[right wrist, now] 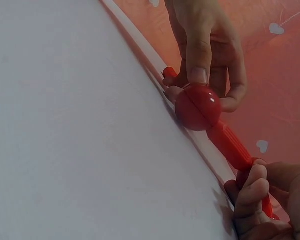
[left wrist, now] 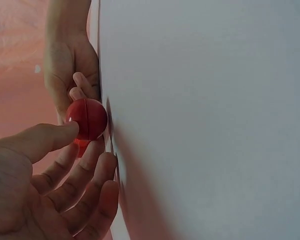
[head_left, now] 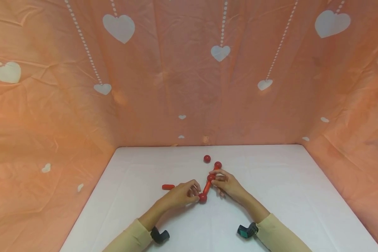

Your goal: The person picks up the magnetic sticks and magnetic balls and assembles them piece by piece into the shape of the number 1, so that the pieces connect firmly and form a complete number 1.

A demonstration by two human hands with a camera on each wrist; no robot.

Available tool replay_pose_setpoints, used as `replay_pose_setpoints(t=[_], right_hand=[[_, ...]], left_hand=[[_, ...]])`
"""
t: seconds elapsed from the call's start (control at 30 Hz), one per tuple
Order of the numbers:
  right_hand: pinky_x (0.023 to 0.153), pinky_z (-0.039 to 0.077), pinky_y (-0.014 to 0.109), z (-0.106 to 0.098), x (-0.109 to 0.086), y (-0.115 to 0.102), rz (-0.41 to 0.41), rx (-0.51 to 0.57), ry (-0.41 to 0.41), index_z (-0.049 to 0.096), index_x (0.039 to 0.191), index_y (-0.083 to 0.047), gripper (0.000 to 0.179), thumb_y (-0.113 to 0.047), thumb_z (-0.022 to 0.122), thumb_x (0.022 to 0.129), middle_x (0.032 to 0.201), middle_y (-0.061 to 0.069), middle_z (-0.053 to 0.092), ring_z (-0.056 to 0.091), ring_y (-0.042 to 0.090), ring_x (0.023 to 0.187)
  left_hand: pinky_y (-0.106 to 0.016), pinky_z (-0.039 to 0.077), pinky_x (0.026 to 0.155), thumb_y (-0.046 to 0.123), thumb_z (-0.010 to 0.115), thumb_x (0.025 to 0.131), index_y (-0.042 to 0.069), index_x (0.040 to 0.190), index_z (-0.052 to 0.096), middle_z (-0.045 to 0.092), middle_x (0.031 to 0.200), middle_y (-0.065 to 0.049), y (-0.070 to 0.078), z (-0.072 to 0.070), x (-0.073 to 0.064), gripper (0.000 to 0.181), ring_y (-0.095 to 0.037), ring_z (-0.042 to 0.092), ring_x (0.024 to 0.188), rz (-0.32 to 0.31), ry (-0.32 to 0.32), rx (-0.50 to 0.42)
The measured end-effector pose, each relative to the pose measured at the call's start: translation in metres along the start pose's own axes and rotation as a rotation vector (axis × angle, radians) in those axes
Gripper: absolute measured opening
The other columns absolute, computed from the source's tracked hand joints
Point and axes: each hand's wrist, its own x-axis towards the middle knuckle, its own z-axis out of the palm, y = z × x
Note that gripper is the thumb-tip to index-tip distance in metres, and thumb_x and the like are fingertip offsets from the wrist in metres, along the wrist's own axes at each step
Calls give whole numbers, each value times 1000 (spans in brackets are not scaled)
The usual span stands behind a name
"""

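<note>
A chain of red balls joined by orange-red rods slants across the white table. My left hand pinches the near end ball; in the left wrist view its thumb lies on that ball, with fingertips under it. From there a ridged rod runs to the middle ball, which my right hand grips between thumb and fingers. Beyond that hand, another ball tops the far end of the chain. Fingers partly hide the middle ball and the second rod.
A loose red ball lies just left of the chain's far end. One separate red rod rests beside my left hand, on its outer side. Orange cloth with white hearts walls the white table at the back and sides.
</note>
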Motion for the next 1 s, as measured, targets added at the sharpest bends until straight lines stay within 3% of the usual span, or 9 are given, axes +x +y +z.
replay_pose_setpoints(t=[0.17,0.37,0.8,1.0], right_hand=[[53,48,22,1,1,2,9,-2,-3,57,146,0,46,-9,71,104,95,15,70,55,11,55],[53,49,22,-1,1,1,14,-14,2,58,145,-1,43,-10,70,105,93,13,69,55,12,55],[54,50,23,-1,0,2,36,-27,16,57,147,-4,47,-15,72,104,97,16,67,56,14,58],[55,50,22,-1,0,2,30,-24,4,56,148,-3,48,-14,72,105,96,17,67,56,14,58]], left_hand=[[-28,55,82,20,79,100,20,118,67,72,104,9,-1,-2,-3,22,-9,65,93,-14,7,14],[-34,58,89,18,77,100,13,117,70,72,105,6,-3,-12,-8,18,-14,67,99,18,34,32],[-33,57,85,17,74,102,10,118,72,72,107,4,-14,-35,-15,17,-15,65,96,26,77,78],[-31,56,84,15,74,102,9,118,72,72,108,2,-21,-45,-19,17,-15,64,95,61,106,99]])
